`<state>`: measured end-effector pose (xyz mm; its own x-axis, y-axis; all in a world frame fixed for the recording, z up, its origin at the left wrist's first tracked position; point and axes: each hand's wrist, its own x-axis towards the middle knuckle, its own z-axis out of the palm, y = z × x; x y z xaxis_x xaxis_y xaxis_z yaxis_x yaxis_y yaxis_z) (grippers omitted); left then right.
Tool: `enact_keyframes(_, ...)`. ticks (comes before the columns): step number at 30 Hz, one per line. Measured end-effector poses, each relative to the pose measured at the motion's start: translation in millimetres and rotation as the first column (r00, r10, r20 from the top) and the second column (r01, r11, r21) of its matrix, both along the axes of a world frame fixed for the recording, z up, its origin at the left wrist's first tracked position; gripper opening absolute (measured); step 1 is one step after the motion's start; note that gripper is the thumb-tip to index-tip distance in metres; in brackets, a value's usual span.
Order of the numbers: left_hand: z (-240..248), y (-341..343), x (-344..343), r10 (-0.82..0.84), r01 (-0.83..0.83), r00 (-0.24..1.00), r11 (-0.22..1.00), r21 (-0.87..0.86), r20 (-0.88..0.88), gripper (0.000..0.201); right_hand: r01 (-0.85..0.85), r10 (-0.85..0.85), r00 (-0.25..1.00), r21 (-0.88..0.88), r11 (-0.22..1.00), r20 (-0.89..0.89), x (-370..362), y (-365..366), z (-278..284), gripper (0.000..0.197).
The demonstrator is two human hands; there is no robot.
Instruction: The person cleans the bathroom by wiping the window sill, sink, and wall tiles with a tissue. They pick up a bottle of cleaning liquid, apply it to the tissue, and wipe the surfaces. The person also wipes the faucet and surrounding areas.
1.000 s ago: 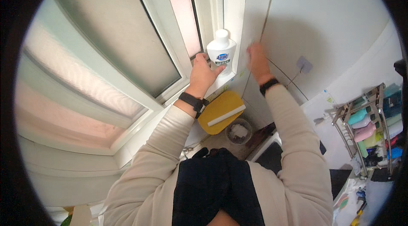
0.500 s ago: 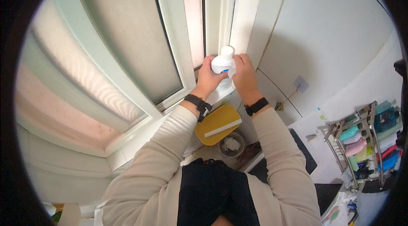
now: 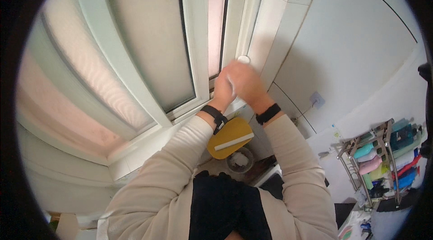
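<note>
Grasping the bottle (image 3: 243,60) beside the window (image 3: 151,37) is the left hand (image 3: 223,90); the right hand (image 3: 248,84) overlaps it, grip unclear. Likely stiff, slick plastic; best held mid-body.

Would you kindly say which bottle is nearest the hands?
The white bottle, mostly hidden by the left hand and right hand; the other bottles sit on the rack.
</note>
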<state>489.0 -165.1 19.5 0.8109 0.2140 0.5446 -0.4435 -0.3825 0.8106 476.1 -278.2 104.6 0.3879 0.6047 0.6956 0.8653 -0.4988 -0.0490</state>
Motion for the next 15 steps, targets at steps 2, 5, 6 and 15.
enact_keyframes(2, -4, 2, 9, -0.048, 0.042, 0.998, 0.991, -0.128, -0.047, 0.053, -0.167, 0.179, 0.976, -0.099, 0.981, 0.127, -10, 4, -7, 0.026)
enact_keyframes(5, -3, 1, 5, -0.035, 0.035, 0.999, 0.999, -0.029, 0.009, 0.053, -0.03, 0.032, 0.946, -0.011, 0.999, 0.324, -2, -10, 21, 0.029)
enact_keyframes(6, -2, 0, -1, -0.005, 0.006, 0.999, 1.0, 0.021, -0.039, 0.053, 0.013, -0.026, 0.916, 0.036, 0.999, 0.399, 6, -17, 39, 0.03)
enact_keyframes(15, 18, 1, -29, 0.065, -0.067, 0.997, 0.996, -0.059, -0.028, 0.049, 0.585, -0.439, 0.592, 0.015, 0.811, 0.676, 52, -17, 125, 0.042)
